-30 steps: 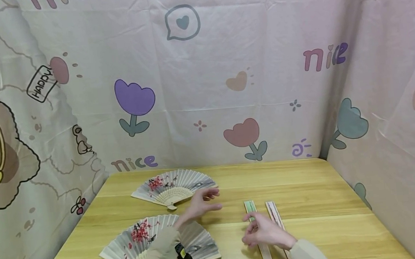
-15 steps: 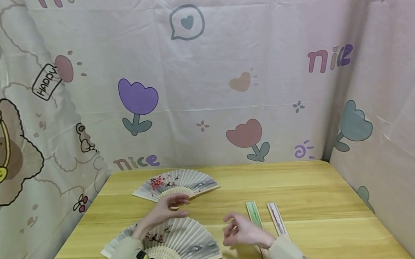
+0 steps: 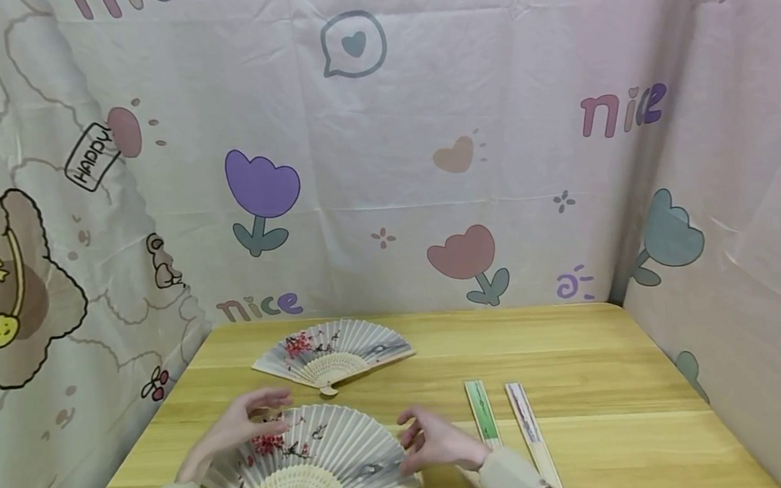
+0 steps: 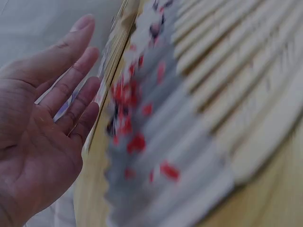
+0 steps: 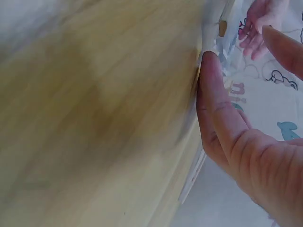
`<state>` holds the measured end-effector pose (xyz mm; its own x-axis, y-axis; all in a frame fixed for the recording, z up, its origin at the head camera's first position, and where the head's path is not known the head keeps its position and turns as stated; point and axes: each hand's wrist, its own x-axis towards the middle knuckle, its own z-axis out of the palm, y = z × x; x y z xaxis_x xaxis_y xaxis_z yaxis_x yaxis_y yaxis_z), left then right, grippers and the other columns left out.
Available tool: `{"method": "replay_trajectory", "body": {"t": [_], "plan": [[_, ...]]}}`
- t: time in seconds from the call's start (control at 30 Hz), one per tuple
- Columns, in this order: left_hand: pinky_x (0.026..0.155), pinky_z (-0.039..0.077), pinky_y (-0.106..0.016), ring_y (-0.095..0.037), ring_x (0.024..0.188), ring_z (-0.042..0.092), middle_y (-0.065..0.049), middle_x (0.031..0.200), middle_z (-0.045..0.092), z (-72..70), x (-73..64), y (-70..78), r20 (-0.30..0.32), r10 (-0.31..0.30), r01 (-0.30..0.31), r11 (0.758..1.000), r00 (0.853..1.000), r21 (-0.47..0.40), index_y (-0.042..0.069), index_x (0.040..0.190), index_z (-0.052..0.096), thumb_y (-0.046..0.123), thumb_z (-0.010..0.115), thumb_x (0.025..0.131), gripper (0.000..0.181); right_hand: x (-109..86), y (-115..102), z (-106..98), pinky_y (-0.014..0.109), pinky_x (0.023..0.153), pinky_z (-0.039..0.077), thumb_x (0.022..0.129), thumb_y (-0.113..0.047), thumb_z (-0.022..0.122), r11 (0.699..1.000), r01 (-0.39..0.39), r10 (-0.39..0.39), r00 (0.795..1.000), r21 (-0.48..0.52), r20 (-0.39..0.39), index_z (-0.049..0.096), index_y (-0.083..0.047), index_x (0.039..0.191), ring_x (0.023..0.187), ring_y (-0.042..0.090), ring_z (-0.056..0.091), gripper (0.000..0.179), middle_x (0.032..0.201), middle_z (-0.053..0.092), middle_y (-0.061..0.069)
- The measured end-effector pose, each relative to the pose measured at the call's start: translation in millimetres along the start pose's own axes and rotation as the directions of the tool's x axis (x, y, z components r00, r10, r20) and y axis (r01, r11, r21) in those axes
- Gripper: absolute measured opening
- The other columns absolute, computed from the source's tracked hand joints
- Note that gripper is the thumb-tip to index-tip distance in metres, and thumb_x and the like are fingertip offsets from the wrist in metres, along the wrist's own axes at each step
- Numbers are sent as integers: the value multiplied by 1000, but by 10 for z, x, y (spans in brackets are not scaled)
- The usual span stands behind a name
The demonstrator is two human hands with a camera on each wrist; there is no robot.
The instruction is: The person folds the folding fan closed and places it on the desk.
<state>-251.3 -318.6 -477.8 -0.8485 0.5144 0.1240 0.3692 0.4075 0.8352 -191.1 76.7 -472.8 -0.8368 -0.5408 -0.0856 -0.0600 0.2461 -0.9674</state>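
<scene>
A spread folding fan (image 3: 352, 441) with red blossoms and pale slatted ribs lies on the near part of the table. My left hand (image 3: 235, 428) hovers over its upper left side, holding nothing. In the left wrist view that hand (image 4: 52, 123) has its thumb apart from relaxed fingers, beside the fan's pleated leaf (image 4: 151, 137). At the fan's right end is my right hand (image 3: 439, 441), fingers loosely bent and fingertips close to the end rib. The right wrist view shows its thumb (image 5: 284, 52) well away from the index finger (image 5: 220, 90).
Behind lies a second spread fan (image 3: 334, 361) with the same blossom print. To the right, two folded fans rest lengthwise, one green (image 3: 482, 410) and one whitish (image 3: 528, 422); my right sleeve covers the green one's lower part. A printed curtain (image 3: 369, 160) encloses the wooden table (image 3: 611, 380).
My left hand has swept leftward from between the two spread fans to the near fan's left side. My right hand has shifted left, from over the green folded fan to the near fan's right end.
</scene>
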Motion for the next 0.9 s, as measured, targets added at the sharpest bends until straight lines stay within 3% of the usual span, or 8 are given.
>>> {"method": "replay_trajectory", "body": {"t": [0.2, 0.37, 0.57, 0.7, 0.73, 0.8, 0.9], "plan": [[92, 56, -18, -3, 114, 61, -23, 132, 64, -161, -272, -92, -20, -20, 19, 999, 1000, -32, -14, 141, 43, 7, 71, 91, 60, 37, -16, 40, 13, 64, 51, 70, 15, 80, 1000, -18, 18, 1000, 5, 16, 45, 9, 129, 80, 16, 55, 69, 101, 59, 15], [93, 51, -12, 5, 114, 58, -3, 131, 68, -233, -421, -188, -7, -13, 13, 1000, 1000, -24, -16, 139, 43, 4, 72, 90, 61, 60, -14, 52, 13, 61, 48, 67, 17, 81, 999, -25, 26, 999, -20, 38, 46, 8, 129, 79, 18, 52, 72, 97, 56, 12], [94, 48, -10, 9, 116, 51, 21, 135, 59, -263, -553, -276, -6, 22, -22, 999, 1000, 25, -17, 139, 41, 3, 78, 83, 70, 75, 13, 54, 14, 59, 46, 67, 16, 82, 998, -24, 26, 999, -56, 42, 48, 5, 128, 75, 17, 52, 71, 93, 54, 9], [95, 49, -17, 16, 119, 43, 31, 136, 50, -278, -620, -287, -8, 8, -8, 999, 1000, 50, -15, 141, 41, 4, 80, 80, 75, 83, 24, 62, 15, 60, 47, 66, 14, 84, 996, -25, 28, 999, -90, 37, 48, 4, 129, 77, 17, 52, 73, 94, 54, 9], [96, 50, -23, 18, 119, 41, 30, 137, 50, -280, -632, -287, -4, 1, -1, 998, 1000, 58, -15, 142, 40, 4, 81, 79, 77, 84, 25, 64, 15, 60, 47, 65, 14, 84, 995, -26, 29, 999, -94, 34, 48, 4, 128, 77, 17, 53, 73, 93, 54, 9], [96, 53, -31, 22, 119, 37, 18, 142, 52, -281, -649, -281, 3, -24, 24, 996, 1000, 80, -14, 143, 40, 7, 82, 78, 79, 86, 25, 69, 15, 61, 47, 65, 14, 84, 994, -28, 31, 999, -106, 28, 48, 4, 128, 77, 17, 53, 73, 93, 54, 9], [97, 54, -58, 14, 122, 37, -17, 149, 48, -271, -662, -253, 10, -69, 68, 993, 998, 101, -14, 144, 38, 9, 84, 77, 84, 86, 22, 71, 15, 61, 47, 65, 14, 84, 993, -31, 34, 999, -113, 25, 49, 3, 128, 77, 16, 53, 73, 93, 53, 8]]}}
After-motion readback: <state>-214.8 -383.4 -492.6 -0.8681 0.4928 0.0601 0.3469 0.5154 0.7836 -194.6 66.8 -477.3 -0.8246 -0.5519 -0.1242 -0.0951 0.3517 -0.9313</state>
